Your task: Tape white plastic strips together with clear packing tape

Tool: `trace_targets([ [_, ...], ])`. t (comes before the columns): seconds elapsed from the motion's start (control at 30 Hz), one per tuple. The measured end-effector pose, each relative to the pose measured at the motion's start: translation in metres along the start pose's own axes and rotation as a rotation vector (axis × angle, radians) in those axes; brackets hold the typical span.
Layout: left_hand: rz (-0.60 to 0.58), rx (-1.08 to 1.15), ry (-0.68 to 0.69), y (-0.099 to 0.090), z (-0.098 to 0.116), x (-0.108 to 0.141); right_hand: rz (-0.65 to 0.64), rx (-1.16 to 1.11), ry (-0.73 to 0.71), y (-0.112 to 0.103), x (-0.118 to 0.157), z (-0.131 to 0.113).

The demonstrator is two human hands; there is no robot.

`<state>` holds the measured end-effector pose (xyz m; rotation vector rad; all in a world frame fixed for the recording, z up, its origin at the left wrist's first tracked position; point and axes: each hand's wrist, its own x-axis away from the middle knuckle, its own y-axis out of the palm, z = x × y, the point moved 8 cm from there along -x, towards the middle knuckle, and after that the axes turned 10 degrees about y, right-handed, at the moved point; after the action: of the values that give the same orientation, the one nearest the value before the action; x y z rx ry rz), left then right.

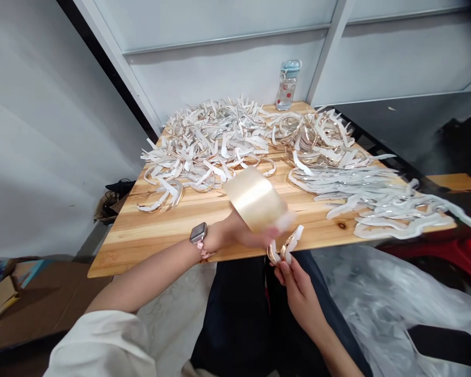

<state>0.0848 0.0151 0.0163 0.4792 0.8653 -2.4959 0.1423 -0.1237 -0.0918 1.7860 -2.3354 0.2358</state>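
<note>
A wide roll of yellowish tape (255, 196) is in my left hand (245, 233), which is slightly blurred, its fingers around the roll over the table's front edge. A small whitish piece at those fingertips is too smeared to name. Just below, my right hand (300, 293) pinches two curved gold-and-white strips (286, 248) between thumb and fingers. Their upper ends are close to my left fingertips; whether they touch, I cannot tell. A big heap of similar curved strips (215, 136) covers the far left part of the table.
More strips (317, 131) lie at the back right of the wooden table (141, 235), and long translucent strips (361, 183) at its right edge. A water bottle (288, 86) stands against the wall. Right of my legs lie clear plastic (361, 293) and a phone (447, 344).
</note>
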Motion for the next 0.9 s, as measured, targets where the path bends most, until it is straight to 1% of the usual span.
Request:
trace_targets([
  [0.03,-0.095,-0.052,0.066,0.008,0.006,0.0,-0.002,0.003,-0.004,0.0,0.0,0.0],
  [0.07,-0.164,-0.089,0.117,0.014,0.009,-0.001,-0.003,0.007,-0.007,0.001,0.0,-0.001],
  [0.1,-0.193,-0.09,0.13,0.017,0.008,-0.002,-0.004,0.01,-0.01,0.001,0.0,-0.001],
  [0.13,-0.176,-0.05,0.1,0.014,0.002,-0.004,-0.005,0.015,-0.012,0.0,0.0,-0.002],
  [0.2,-0.04,0.107,-0.036,0.0,-0.019,-0.007,-0.003,0.021,-0.015,-0.002,-0.001,-0.002],
  [0.23,0.053,0.173,-0.096,-0.009,-0.029,-0.007,-0.002,0.025,-0.014,-0.004,-0.001,-0.002],
  [0.27,0.143,0.202,-0.131,-0.019,-0.035,-0.006,0.003,0.026,-0.014,-0.007,-0.001,-0.001],
  [0.3,0.205,0.19,-0.143,-0.025,-0.037,-0.004,0.008,0.025,-0.012,-0.009,-0.001,0.0],
  [0.33,0.218,0.152,-0.139,-0.028,-0.036,-0.003,0.014,0.022,-0.009,-0.011,0.0,0.002],
  [0.37,0.186,0.108,-0.131,-0.025,-0.031,-0.001,0.019,0.019,-0.007,-0.013,0.0,0.003],
  [0.4,0.106,0.062,-0.111,-0.017,-0.025,0.0,0.022,0.018,-0.007,-0.014,0.001,0.005],
  [0.47,-0.121,0.006,-0.043,0.007,-0.01,0.001,0.022,0.021,-0.009,-0.014,0.001,0.006],
  [0.5,-0.199,0.007,-0.011,0.017,-0.004,0.002,0.02,0.024,-0.012,-0.014,0.001,0.006],
  [0.53,-0.22,0.019,0.006,0.022,0.0,0.001,0.019,0.025,-0.014,-0.013,0.0,0.005],
  [0.57,-0.181,0.04,-0.004,0.021,-0.001,-0.001,0.015,0.024,-0.016,-0.013,0.0,0.005],
  [0.6,-0.086,0.073,-0.044,0.014,-0.005,-0.005,0.012,0.018,-0.019,-0.014,0.0,0.004],
  [0.67,0.19,0.202,-0.179,-0.01,-0.023,-0.009,-0.002,0.006,-0.032,-0.015,0.0,0.0],
  [0.7,0.33,0.309,-0.252,-0.022,-0.033,-0.008,-0.009,0.006,-0.045,-0.017,0.001,-0.003],
  [0.73,0.437,0.436,-0.31,-0.03,-0.041,-0.006,-0.019,0.014,-0.063,-0.02,0.002,-0.008],
  [0.77,0.501,0.566,-0.348,-0.034,-0.047,-0.005,-0.026,0.037,-0.083,-0.024,0.002,-0.013],
  [0.8,0.529,0.678,-0.364,-0.036,-0.049,-0.004,-0.037,0.079,-0.107,-0.029,0.003,-0.021],
  [0.83,0.527,0.755,-0.365,-0.037,-0.049,-0.003,-0.054,0.141,-0.134,-0.034,0.002,-0.031],
  [0.9,0.487,0.79,-0.346,-0.037,-0.044,0.0,-0.13,0.32,-0.186,-0.042,-0.002,-0.056],
])
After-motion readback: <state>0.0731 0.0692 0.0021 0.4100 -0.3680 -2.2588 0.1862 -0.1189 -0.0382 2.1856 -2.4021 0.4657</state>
